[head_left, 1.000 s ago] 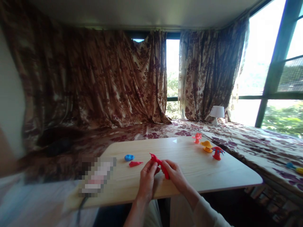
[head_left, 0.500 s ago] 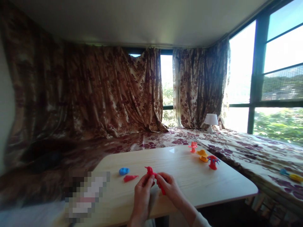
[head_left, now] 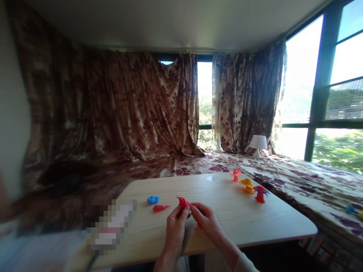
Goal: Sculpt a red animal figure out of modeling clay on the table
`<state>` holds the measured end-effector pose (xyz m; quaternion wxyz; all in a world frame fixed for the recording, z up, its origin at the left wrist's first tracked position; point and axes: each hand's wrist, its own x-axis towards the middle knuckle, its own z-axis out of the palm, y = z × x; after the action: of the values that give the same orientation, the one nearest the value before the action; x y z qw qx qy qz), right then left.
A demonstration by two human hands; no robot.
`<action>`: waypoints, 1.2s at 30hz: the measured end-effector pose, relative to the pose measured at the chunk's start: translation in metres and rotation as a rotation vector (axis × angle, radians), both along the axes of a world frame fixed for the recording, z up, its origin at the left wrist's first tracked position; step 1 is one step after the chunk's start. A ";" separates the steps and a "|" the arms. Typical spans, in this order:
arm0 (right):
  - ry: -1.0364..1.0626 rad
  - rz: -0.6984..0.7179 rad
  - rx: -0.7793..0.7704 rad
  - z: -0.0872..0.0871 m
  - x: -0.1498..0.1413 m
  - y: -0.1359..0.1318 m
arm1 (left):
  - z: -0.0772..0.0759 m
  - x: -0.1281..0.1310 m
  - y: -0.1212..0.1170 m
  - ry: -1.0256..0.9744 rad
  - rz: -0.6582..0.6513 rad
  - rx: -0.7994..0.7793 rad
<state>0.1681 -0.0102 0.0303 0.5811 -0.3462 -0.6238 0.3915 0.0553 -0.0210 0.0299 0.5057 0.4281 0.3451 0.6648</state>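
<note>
My left hand (head_left: 176, 223) is closed, pinching a red modelling clay piece (head_left: 182, 201) between thumb and fingers. The piece has a pointed, curled tip standing up above the fingers. My right hand (head_left: 208, 220) pinches the right side of the same clay, and a red part shows below its fingers. Both hands are close together over the near part of the table. To their left lie a flat red clay piece (head_left: 160, 208) with a thin tip and a blue clay lump (head_left: 153, 200). My fingers hide much of the held clay.
At the table's (head_left: 227, 211) right back stand a pink figure (head_left: 235, 175), a yellow one (head_left: 247, 185) and a red one with blue bits (head_left: 260, 194). A blurred-out item lies at the left edge. Beyond are a white lamp (head_left: 258, 142) and flowered cloth.
The view has turned slightly left, so things sit further right in it. Both hands keep their pinch on the red clay, whose tip and finger positions have shifted a little.
</note>
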 end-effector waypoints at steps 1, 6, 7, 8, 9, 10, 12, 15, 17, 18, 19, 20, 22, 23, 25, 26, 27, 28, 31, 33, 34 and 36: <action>0.018 0.000 -0.023 0.000 0.000 0.000 | 0.000 0.000 0.000 -0.024 0.015 -0.012; 0.026 0.010 -0.061 -0.002 -0.001 0.001 | -0.003 -0.003 0.006 -0.153 0.093 -0.040; 0.011 0.010 -0.042 -0.001 -0.001 0.001 | -0.004 -0.004 0.006 -0.159 0.089 -0.040; -0.004 0.008 -0.024 -0.001 -0.001 0.000 | -0.005 -0.004 0.006 -0.157 0.079 -0.039; -0.017 0.004 -0.008 0.000 0.000 0.000 | -0.005 -0.004 0.006 -0.151 0.066 -0.038; -0.025 0.000 0.004 0.001 0.000 -0.001 | -0.005 -0.003 0.006 -0.145 0.053 -0.038; -0.036 -0.005 0.016 0.002 0.001 -0.003 | -0.004 -0.003 0.004 -0.137 0.037 -0.043; -0.016 -0.027 -0.001 0.002 0.002 -0.002 | -0.002 -0.003 0.003 -0.181 0.047 -0.048; 0.011 -0.060 -0.018 0.001 0.002 -0.001 | 0.000 -0.004 0.003 -0.251 0.060 -0.051; 0.016 -0.071 -0.023 -0.001 0.002 0.000 | 0.000 -0.004 0.003 -0.288 0.067 -0.058; 0.012 -0.073 -0.022 -0.002 0.002 0.001 | 0.001 -0.004 0.003 -0.318 0.073 -0.069; -0.001 -0.066 -0.013 -0.002 0.002 0.002 | 0.001 -0.004 0.003 -0.337 0.077 -0.076; -0.030 -0.053 0.017 -0.004 0.002 0.003 | 0.002 -0.005 0.003 -0.351 0.080 -0.084; -0.041 -0.053 0.035 -0.004 0.002 0.003 | 0.002 -0.005 0.003 -0.351 0.081 -0.083; -0.058 -0.069 0.059 -0.005 0.002 0.004 | 0.002 -0.005 0.003 -0.344 0.080 -0.078; -0.065 -0.078 0.063 -0.005 0.002 0.004 | 0.002 -0.004 0.002 -0.340 0.082 -0.078; -0.068 -0.081 0.062 -0.005 0.002 0.005 | 0.002 -0.004 0.002 -0.335 0.084 -0.079; -0.064 -0.077 0.056 -0.005 0.002 0.005 | 0.002 -0.004 0.002 -0.330 0.086 -0.078; -0.016 -0.058 0.018 -0.005 0.003 0.005 | 0.002 -0.003 0.002 -0.301 0.087 -0.065; 0.006 -0.059 -0.009 -0.003 0.003 0.004 | 0.002 -0.003 0.002 -0.269 0.085 -0.061; 0.006 -0.062 -0.018 -0.003 0.003 0.003 | 0.001 -0.003 0.003 -0.258 0.089 -0.064; -0.010 -0.056 -0.023 -0.001 0.003 0.001 | 0.000 -0.004 0.003 -0.255 0.104 -0.072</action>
<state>0.1707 -0.0089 0.0290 0.5846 -0.3722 -0.6124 0.3804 0.0514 -0.0178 0.0302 0.5252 0.3033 0.3235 0.7263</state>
